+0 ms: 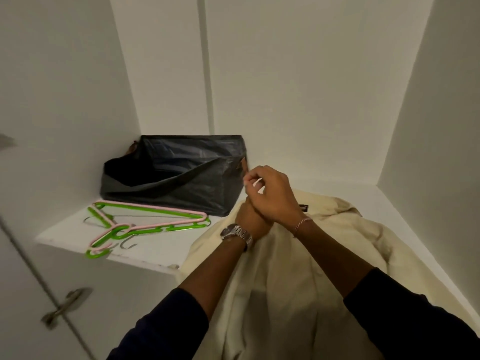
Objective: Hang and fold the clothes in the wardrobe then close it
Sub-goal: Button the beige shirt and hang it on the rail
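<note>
the cream garment (280,276) lies on the white wardrobe shelf (155,248), spread from the middle of the view down toward 6 o'clock, with its lower part hanging over the shelf's front edge. a small dark label (304,208) shows on it near the right wrist.

both hands meet over the upper part of the garment at the centre. the right hand (270,193) sits on top, its fingers (253,178) curled and pinching something small and pale; what it is cannot be told. the left hand (250,218) is under the right one and mostly hidden, so whether its fingers are clenched or grasping the cloth cannot be told. a metal watch (237,234) is on the left wrist and a thin bracelet (302,223) on the right. both sleeves are dark.

at 10 o'clock from the hands, a dark fabric bin (176,175) stands at the back of the shelf against the left wall. in front of it, at 9 o'clock from the hands, green and pink hangers (145,224) lie flat in a loose pile, touching each other, near the shelf's front edge.

at 8 o'clock, below the shelf, a metal door handle (65,306) shows, blurred.
</note>
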